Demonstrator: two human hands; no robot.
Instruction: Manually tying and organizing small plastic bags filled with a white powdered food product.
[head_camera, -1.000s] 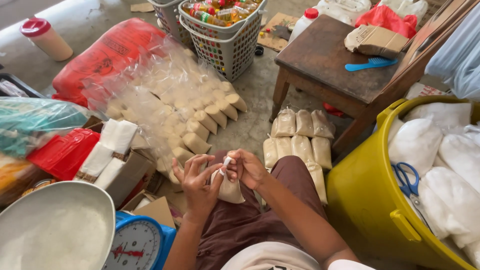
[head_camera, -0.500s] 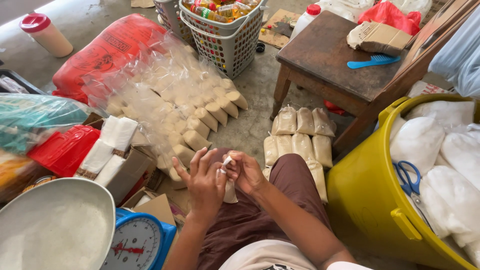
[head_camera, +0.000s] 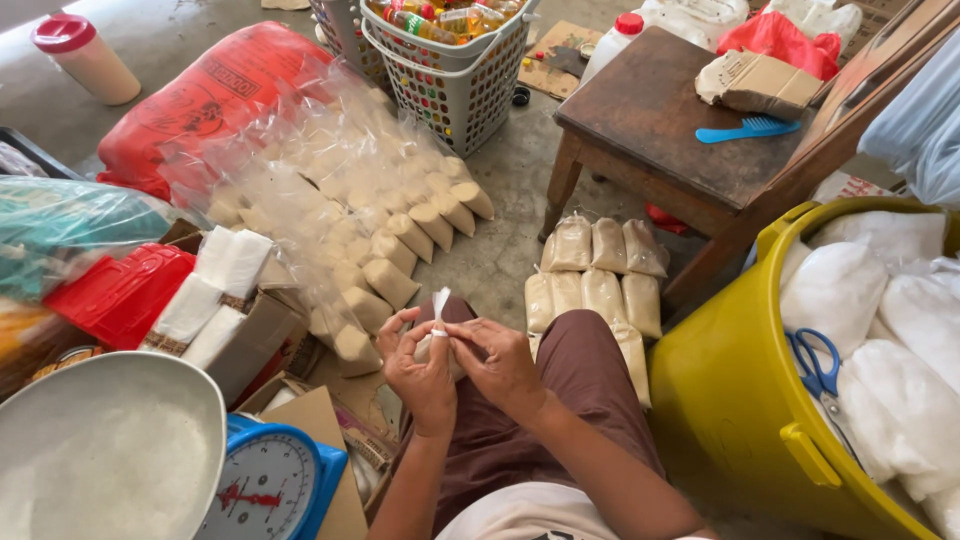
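Note:
Over my lap, both hands grip one small clear plastic bag (head_camera: 437, 322) of pale powder. My left hand (head_camera: 418, 372) holds the bag's body from the left. My right hand (head_camera: 497, 362) pinches its twisted neck, which sticks up between the fingers. On the floor just beyond my knee lie several filled bags (head_camera: 598, 279) in rows. A large clear sack (head_camera: 345, 210) of many more small filled bags lies to the left front.
A yellow tub (head_camera: 740, 400) with white sacks and blue scissors (head_camera: 815, 365) stands at my right. A blue scale (head_camera: 270, 485) with a metal pan (head_camera: 100, 450) is at lower left. Ahead are a wooden stool (head_camera: 660, 120) and a grey basket (head_camera: 455, 80).
My hands have risen slightly and turned the bag; its twisted neck now points straight up between my fingers.

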